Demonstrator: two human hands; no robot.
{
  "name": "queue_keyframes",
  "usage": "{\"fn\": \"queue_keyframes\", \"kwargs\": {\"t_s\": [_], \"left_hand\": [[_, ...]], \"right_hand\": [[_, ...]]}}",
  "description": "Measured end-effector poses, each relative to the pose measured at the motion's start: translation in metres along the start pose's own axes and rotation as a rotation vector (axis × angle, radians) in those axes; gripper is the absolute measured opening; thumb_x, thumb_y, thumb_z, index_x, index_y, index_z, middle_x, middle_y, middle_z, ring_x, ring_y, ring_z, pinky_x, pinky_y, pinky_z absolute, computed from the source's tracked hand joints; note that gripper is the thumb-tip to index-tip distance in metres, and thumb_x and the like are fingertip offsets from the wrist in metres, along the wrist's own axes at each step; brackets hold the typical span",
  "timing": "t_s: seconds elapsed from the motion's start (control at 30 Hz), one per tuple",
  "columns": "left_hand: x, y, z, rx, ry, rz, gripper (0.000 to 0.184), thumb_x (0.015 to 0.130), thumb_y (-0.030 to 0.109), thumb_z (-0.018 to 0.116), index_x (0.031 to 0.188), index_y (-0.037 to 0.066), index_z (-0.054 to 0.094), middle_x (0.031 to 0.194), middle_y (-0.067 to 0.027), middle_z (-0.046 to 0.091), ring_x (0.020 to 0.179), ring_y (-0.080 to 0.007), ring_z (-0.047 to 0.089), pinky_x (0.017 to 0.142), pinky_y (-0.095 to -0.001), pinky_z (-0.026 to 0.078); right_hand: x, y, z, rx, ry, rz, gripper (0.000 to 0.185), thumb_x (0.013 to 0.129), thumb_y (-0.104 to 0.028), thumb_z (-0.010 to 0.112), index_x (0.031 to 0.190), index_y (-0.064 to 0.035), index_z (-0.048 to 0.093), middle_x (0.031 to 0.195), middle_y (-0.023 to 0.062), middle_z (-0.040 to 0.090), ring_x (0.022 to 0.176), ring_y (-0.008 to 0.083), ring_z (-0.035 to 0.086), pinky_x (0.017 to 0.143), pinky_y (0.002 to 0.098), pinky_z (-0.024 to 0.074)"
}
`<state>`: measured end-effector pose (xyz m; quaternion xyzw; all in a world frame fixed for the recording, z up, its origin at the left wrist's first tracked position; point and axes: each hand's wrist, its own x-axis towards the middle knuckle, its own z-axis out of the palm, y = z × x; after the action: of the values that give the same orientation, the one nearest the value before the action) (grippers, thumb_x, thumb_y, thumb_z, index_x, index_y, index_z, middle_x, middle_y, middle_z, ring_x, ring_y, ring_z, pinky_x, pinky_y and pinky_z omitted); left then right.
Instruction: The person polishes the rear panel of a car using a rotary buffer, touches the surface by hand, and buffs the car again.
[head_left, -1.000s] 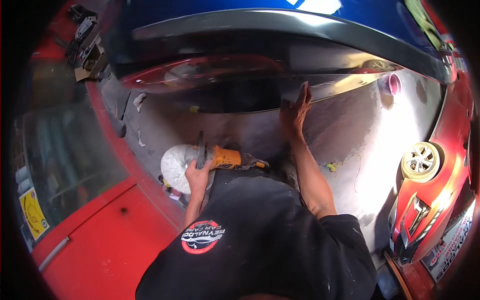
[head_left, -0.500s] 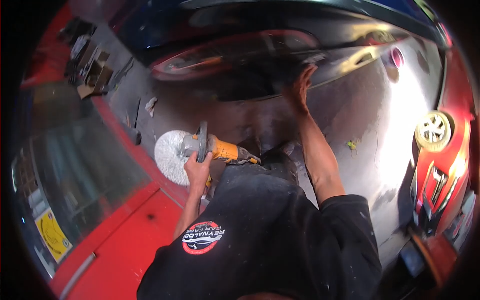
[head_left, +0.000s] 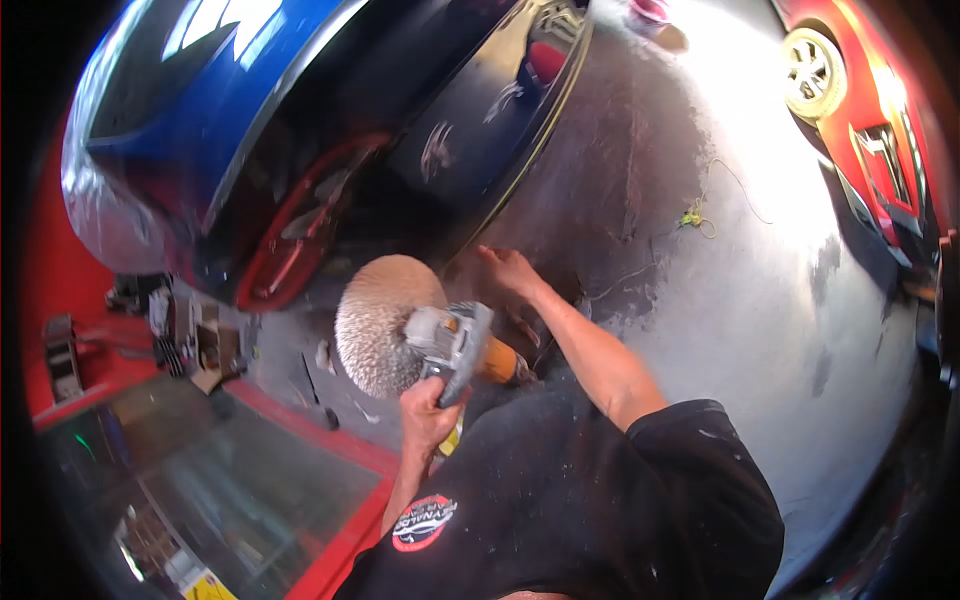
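My left hand (head_left: 428, 415) is closed round the grey handle of a yellow-and-grey polisher (head_left: 450, 340). The polisher's round white fluffy pad (head_left: 385, 325) faces left, towards the dark car panel. My right hand (head_left: 508, 270) is held in the air just right of the pad, apart from the polisher. Its fingers look curled in, with nothing visible in them. Beyond both hands is the glossy dark blue car (head_left: 430, 140), with a red tail light (head_left: 315, 220) and pale smears on its panel.
A red vehicle with a window (head_left: 230, 480) stands close on my left. Another red car (head_left: 870, 110) is at the right. On the floor (head_left: 740, 300) lie a yellow-green tangle (head_left: 692, 218) and an open cardboard box (head_left: 215, 345). A pink bucket (head_left: 648, 12) stands far back.
My right hand has come away from the dark panel and down towards the polisher. The polisher in my left hand has been raised nearer the car. My view has turned to the right.
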<state>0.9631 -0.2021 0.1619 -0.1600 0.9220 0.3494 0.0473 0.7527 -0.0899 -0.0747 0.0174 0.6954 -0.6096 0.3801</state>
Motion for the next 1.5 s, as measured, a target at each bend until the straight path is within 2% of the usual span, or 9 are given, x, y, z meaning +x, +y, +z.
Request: {"fn": "queue_keyframes", "kwargs": {"t_s": [0.23,0.3,0.43,0.53,0.73,0.83,1.0,1.27,1.5], "left_hand": [[0.045,0.030,0.006,0.015,-0.186,0.512,0.026,0.071,0.016,0.089,0.069,0.008,0.065,0.061,-0.0074,0.057,0.055,-0.0281,0.056,0.055,-0.0389,0.042],[0.048,0.037,0.005,0.011,-0.215,0.509,0.021,0.071,0.016,0.087,0.071,0.008,0.068,0.063,-0.0071,0.060,0.057,-0.0278,0.058,0.057,-0.0385,0.043],[0.065,0.054,0.009,-0.008,-0.263,0.454,0.016,0.072,0.016,0.085,0.077,0.007,0.072,0.067,-0.0085,0.065,0.060,-0.0276,0.062,0.060,-0.0384,0.046],[0.062,0.048,0.007,-0.055,-0.296,0.419,0.012,0.073,0.012,0.082,0.080,0.005,0.075,0.069,-0.0075,0.069,0.062,-0.0202,0.065,0.060,-0.0338,0.049],[0.075,0.027,0.002,-0.153,-0.299,0.344,0.009,0.080,0.008,0.080,0.082,0.002,0.074,0.069,-0.0050,0.070,0.064,-0.0101,0.065,0.060,-0.0285,0.050],[0.103,0.016,0.005,-0.092,-0.267,0.329,0.025,0.080,0.016,0.088,0.075,0.002,0.068,0.059,-0.0083,0.059,0.056,-0.0105,0.056,0.054,-0.0312,0.045],[0.135,-0.026,0.008,-0.149,-0.313,0.134,0.022,0.085,0.019,0.087,0.082,0.003,0.073,0.064,0.0017,0.060,0.064,-0.0052,0.055,0.057,-0.0286,0.045],[0.132,-0.053,0.001,-0.070,-0.276,0.045,0.025,0.086,0.018,0.085,0.077,0.003,0.067,0.067,0.0060,0.055,0.065,-0.0041,0.048,0.056,-0.0261,0.040],[0.117,-0.077,-0.022,0.151,-0.187,0.068,0.029,0.088,0.021,0.085,0.078,0.001,0.065,0.063,-0.0048,0.059,0.059,-0.0113,0.052,0.055,-0.0322,0.044]], "right_hand": [[-0.018,-0.014,-0.024,0.675,-0.141,0.263,0.088,0.100,-0.073,0.050,0.126,0.0092,0.067,0.121,0.0217,0.068,0.108,0.0290,0.066,0.093,0.0458,0.0535],[-0.023,0.005,-0.025,0.827,-0.098,0.170,0.087,0.100,-0.074,0.051,0.124,0.0086,0.067,0.120,0.0215,0.069,0.102,0.0279,0.067,0.090,0.0436,0.0544],[-0.067,-0.002,-0.066,0.356,0.018,0.060,0.075,0.104,-0.068,0.047,0.126,0.0005,0.069,0.116,0.0104,0.072,0.097,0.0210,0.067,0.084,0.0362,0.0541],[-0.114,0.029,-0.066,0.641,-0.089,0.116,0.074,0.106,-0.059,0.051,0.136,0.0078,0.061,0.111,0.0074,0.073,0.104,0.0193,0.066,0.090,0.0398,0.0553],[-0.198,0.121,0.035,0.808,0.097,0.055,0.066,0.108,-0.059,0.048,0.142,-0.0038,0.060,0.128,0.0028,0.064,0.116,0.0138,0.058,0.103,0.0320,0.0449],[-0.202,0.148,0.054,0.765,0.065,-0.080,0.076,0.105,-0.060,0.055,0.153,-0.0019,0.047,0.143,0.0050,0.057,0.135,0.0147,0.048,0.116,0.0320,0.0357],[-0.203,0.145,0.085,0.546,0.087,-0.140,0.139,0.064,-0.046,0.099,0.165,0.0034,0.016,0.161,0.0161,0.043,0.151,0.0252,0.037,0.125,0.0395,0.0274],[-0.191,0.147,0.165,0.317,0.205,0.005,0.126,0.065,-0.020,0.098,0.165,-0.0083,0.020,0.146,0.0243,0.060,0.135,0.0369,0.059,0.113,0.0432,0.0475],[-0.175,0.154,0.208,0.376,0.081,0.022,0.110,0.067,-0.021,0.097,0.156,-0.0080,0.033,0.137,0.0218,0.066,0.131,0.0364,0.062,0.110,0.0443,0.0494]]}}
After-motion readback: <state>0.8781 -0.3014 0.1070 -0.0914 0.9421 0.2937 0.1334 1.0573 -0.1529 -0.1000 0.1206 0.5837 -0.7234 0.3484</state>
